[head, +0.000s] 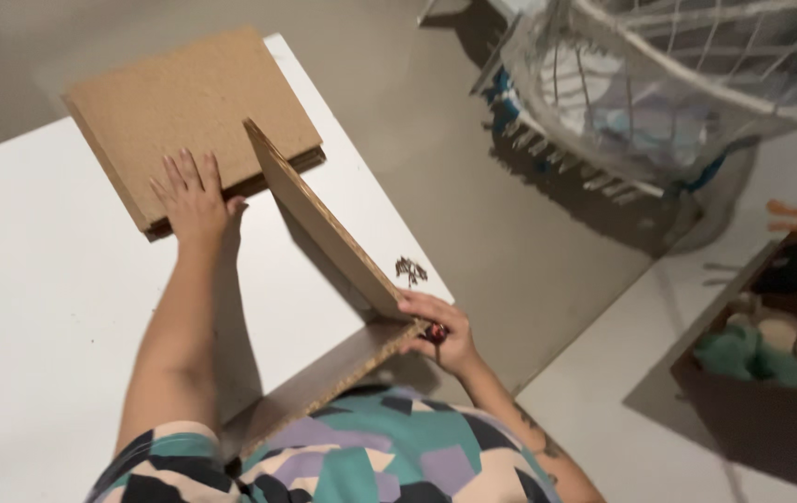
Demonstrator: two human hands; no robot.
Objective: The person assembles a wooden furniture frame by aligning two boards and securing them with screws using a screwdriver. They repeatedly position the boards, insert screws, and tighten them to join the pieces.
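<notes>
At the near edge of the white table, the right hand pinches the corner where two boards meet; one board lies flat, running toward the person's patterned shirt; the upright board stands on edge from that corner and slants away across the table; the fingers curl over the joint, thumb side hidden. Farther along the table, the left hand lies spread and flat, fingers apart, pressing on a stack of boards at the far edge. Right of the table, a brown box holds soft toys, one teal, others cream. Beyond the table, across the grey floor, a wire basket wrapped in clear plastic holds pale bundled stuff, too blurred to tell.
</notes>
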